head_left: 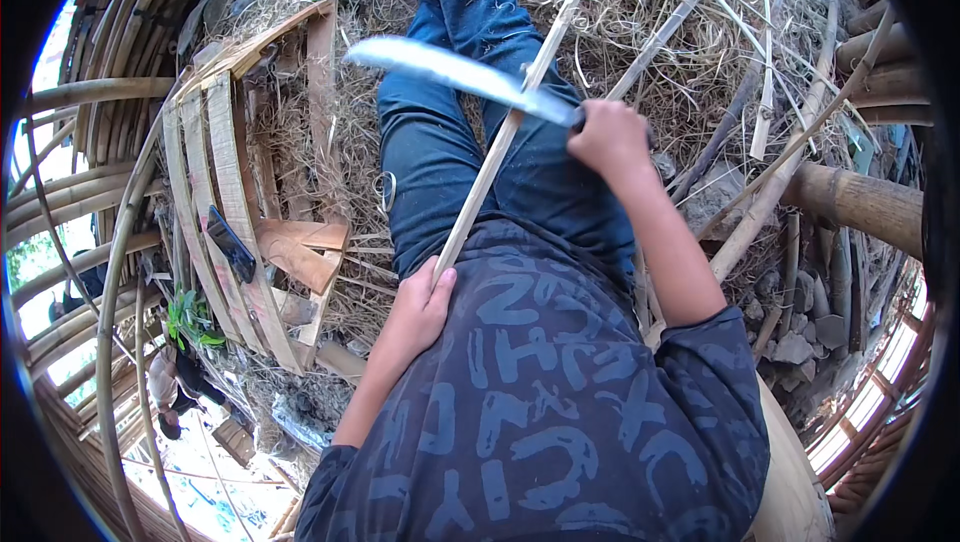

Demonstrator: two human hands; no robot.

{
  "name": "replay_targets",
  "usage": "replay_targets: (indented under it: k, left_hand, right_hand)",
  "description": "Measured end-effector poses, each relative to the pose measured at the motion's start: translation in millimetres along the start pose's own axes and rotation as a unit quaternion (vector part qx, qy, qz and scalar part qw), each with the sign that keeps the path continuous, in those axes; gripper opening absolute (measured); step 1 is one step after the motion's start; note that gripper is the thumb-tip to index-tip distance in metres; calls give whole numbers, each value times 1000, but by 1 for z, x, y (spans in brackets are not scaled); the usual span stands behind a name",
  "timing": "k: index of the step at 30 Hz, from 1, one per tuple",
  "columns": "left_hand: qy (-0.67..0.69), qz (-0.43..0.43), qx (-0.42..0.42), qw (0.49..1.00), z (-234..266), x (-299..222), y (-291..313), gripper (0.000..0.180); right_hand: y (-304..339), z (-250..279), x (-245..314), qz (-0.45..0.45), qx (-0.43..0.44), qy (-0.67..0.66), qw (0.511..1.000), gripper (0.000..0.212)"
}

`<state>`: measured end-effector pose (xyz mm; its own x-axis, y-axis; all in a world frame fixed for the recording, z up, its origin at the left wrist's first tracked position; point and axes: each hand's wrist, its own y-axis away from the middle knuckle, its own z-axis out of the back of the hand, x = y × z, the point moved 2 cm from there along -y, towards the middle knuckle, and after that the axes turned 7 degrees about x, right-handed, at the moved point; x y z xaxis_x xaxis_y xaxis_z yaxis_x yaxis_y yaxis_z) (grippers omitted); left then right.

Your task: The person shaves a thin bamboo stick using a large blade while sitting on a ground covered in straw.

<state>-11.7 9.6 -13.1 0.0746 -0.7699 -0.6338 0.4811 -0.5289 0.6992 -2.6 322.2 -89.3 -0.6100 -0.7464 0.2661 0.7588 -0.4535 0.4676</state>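
My right hand [612,140] is closed round the dark handle of a machete [450,72], whose long pale blade points left across my thighs. The blade meets a narrow bamboo strip [487,174] near its middle, and motion blurs its edge somewhat. That strip runs slantwise from my waist up past my legs. Its near end is gripped by my left hand [424,304], held against my shirt at the waist. My legs in blue jeans [440,157] stretch out beneath the strip and the blade.
A wooden slatted crate [225,192] lies at the left with a dark phone [232,244] on it. Dry shavings [650,32] cover the ground. Long bamboo poles [770,192] lean at the right, near stones [795,347]. Another person [172,387] is at lower left, beyond bamboo rails.
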Motion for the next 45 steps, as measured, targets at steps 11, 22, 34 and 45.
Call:
replay_targets:
  k: [11,22,34,45]
  left_hand:
    - [6,-63,-32,997,-6,-1,-5,27]
    - [9,-8,-20,1000,-2,20,7,26]
    - [28,-4,7,1000,-6,5,-13,25]
    - [176,70,82,978,1,16,-16,32]
  right_hand:
    - [-7,-7,-33,-45,-83,-79,992,28]
    - [-46,-7,-32,22,-91,41,995,24]
    - [-6,-2,-45,-29,-74,-84,993,26]
    - [47,-30,61,234,27,-60,970,15]
